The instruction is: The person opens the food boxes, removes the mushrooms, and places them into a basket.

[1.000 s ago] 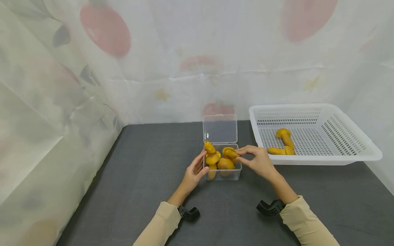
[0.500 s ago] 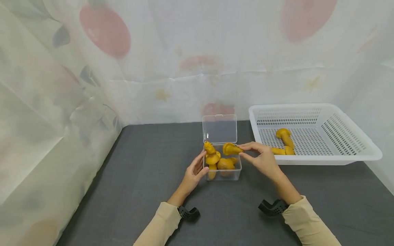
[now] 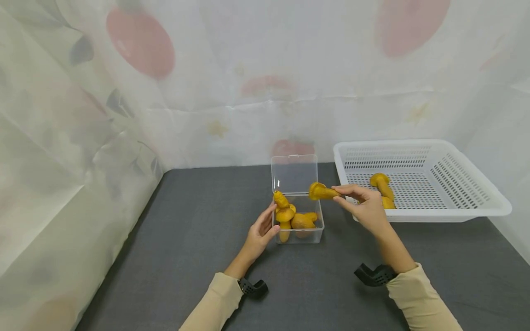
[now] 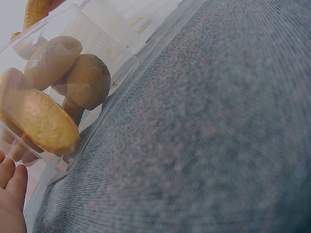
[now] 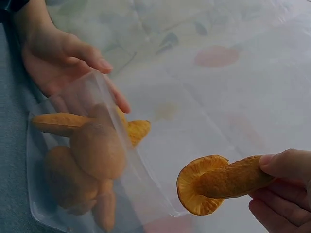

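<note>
My right hand (image 3: 368, 210) pinches a yellow-brown mushroom (image 3: 323, 191) by the stem end. Its cap points left, above the back right of a clear plastic box (image 3: 313, 237). In the right wrist view the gilled cap of this mushroom (image 5: 221, 182) shows, tilted away from the fingers. Several similar mushrooms (image 3: 285, 214) lie heaped in the box, one poking above the rim at the back left. The left hand (image 3: 260, 233) rests along the box's left side, fingers fairly straight. The left wrist view shows the piled mushrooms (image 4: 48, 121) through the clear wall.
At the right stands a white slotted basket (image 3: 447, 213) with a mushroom (image 3: 383, 184) and part of another visible. The box's clear lid (image 3: 294, 174) is raised behind it. A dark grey cloth (image 3: 198, 220) covers the table, and a printed curtain (image 3: 232, 92) hangs behind.
My right hand has lifted the mushroom up and to the right, off the heap in the box. The left hand stays at the box's side.
</note>
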A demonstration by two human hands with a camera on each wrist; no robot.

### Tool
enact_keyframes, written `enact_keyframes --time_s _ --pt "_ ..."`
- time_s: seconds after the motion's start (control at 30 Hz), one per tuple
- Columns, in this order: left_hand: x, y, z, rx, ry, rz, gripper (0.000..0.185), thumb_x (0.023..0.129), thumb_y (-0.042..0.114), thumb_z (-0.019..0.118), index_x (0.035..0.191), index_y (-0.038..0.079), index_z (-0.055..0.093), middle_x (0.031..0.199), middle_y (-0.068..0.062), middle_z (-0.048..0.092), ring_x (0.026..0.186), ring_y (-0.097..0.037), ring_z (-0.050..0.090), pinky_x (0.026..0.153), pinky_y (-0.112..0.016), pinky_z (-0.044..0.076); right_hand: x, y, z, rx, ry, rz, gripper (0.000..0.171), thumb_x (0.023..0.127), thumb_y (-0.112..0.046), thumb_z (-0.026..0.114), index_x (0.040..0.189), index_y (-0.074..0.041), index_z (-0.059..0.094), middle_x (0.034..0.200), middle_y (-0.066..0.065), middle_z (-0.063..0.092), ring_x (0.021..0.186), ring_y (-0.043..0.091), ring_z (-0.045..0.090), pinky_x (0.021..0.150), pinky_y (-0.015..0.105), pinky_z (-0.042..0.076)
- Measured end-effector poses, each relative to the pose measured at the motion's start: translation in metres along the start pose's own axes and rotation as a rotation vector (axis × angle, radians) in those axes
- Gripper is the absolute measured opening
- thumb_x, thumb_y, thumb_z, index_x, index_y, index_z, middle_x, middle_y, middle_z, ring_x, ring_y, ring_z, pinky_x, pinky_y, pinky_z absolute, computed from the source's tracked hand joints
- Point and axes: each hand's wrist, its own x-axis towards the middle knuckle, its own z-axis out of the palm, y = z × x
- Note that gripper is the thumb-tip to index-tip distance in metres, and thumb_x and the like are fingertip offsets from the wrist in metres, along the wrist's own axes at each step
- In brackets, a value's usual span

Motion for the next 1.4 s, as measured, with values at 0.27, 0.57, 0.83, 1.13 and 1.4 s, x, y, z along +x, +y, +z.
enact_keyframes --time_s 0.27,0.57,0.83,1.13,1.4 --pt "0.001 -0.001 0.000 -0.008 -0.005 0.002 0.057 0.098 0.013 0.055 0.150 0.006 0.032 0.161 -0.018 0.022 0.148 -0.025 0.023 0.114 -0.011 0.027 0.005 -0.004 -0.014 -0.017 0.044 0.005 0.027 0.069 0.028 0.066 0.094 0.020 0.066 0.102 -0.019 0.072 0.091 -0.006 0.069 0.081 0.010 0.055" --pt "0.001 0.003 0.000 0.006 -0.002 -0.031 0.058 0.097 0.010 0.055 0.150 0.006 0.031 0.161 -0.018 0.021 0.148 -0.032 0.022 0.116 -0.018 0.028 0.013 -0.012 -0.044 -0.107 0.077 0.046 0.020 0.077 0.019 0.067 0.096 0.023 0.063 0.102 -0.025 0.071 0.093 -0.009 0.067 0.083 0.006 0.052" --pt "0.001 0.001 0.000 0.008 0.001 -0.039 0.058 0.097 0.010 0.055 0.150 0.008 0.032 0.161 -0.016 0.022 0.148 -0.028 0.023 0.116 -0.016 0.028 0.011 -0.009 -0.058 -0.015 0.113 0.003 0.022 0.074 0.025 0.064 0.096 0.023 0.064 0.101 -0.013 0.075 0.092 -0.002 0.070 0.081 0.009 0.054" --pt "0.000 -0.001 0.000 -0.001 -0.006 -0.002 0.057 0.098 0.008 0.054 0.150 0.004 0.031 0.160 -0.021 0.021 0.148 -0.023 0.024 0.112 -0.009 0.028 0.004 -0.007 -0.065 -0.077 0.171 0.066 0.024 0.072 0.028 0.063 0.094 0.021 0.065 0.097 -0.015 0.075 0.091 -0.003 0.069 0.080 0.007 0.054" --pt "0.000 0.000 0.000 0.000 -0.004 -0.007 0.057 0.097 0.007 0.054 0.149 0.003 0.031 0.160 -0.021 0.021 0.148 -0.030 0.023 0.113 -0.010 0.028 -0.001 -0.002 -0.075 -0.212 0.191 0.142 0.025 0.071 0.025 0.067 0.096 0.021 0.065 0.094 -0.025 0.072 0.088 -0.009 0.068 0.080 0.004 0.052"
